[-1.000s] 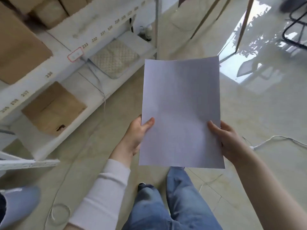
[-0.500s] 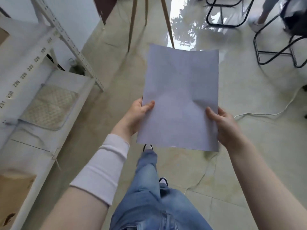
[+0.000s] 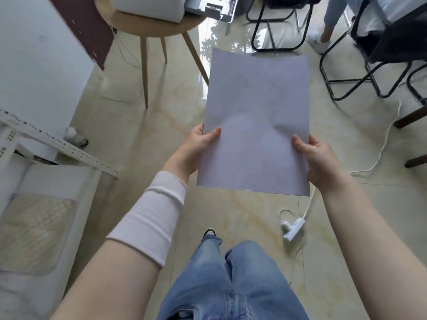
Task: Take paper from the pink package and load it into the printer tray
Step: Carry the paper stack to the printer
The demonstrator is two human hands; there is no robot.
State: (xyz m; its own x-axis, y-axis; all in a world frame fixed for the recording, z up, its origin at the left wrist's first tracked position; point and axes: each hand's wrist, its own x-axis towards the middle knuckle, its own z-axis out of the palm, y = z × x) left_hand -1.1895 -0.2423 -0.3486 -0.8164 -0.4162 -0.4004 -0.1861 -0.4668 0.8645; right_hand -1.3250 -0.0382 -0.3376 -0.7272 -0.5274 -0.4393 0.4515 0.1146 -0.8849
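I hold the paper (image 3: 256, 121) out in front of me in both hands, in the middle of the frame, above the glossy tiled floor (image 3: 138, 139). My left hand (image 3: 196, 147) pinches its left edge, thumb lying on top of the sheet and the other fingers hidden underneath. My right hand (image 3: 317, 158) grips the right edge the same way, thumb across the top near the lower corner. The paper is plain white and stands lengthwise away from me, with a soft crease bulging near its middle, just above my right thumb. I cannot tell whether it is one sheet or a thin stack.

At the top of the frame, left of centre, a round wooden table (image 3: 147, 21) stands on slanted legs, well beyond the far edge of the paper. On it sits the printer (image 3: 150, 5), a white body cut off by the top edge, with a grey and metallic part (image 3: 212, 6) jutting out at its right side.

A white sleeve (image 3: 152, 215) covers my left forearm; my right forearm is bare. My blue jeans (image 3: 228, 280) fill the bottom centre. A white metal shelf rack (image 3: 53, 144) runs along the left side. Black chair frames (image 3: 369, 72) stand at upper right, and a white cable (image 3: 383, 144) with a plug (image 3: 293, 229) lies on the floor below my right hand.
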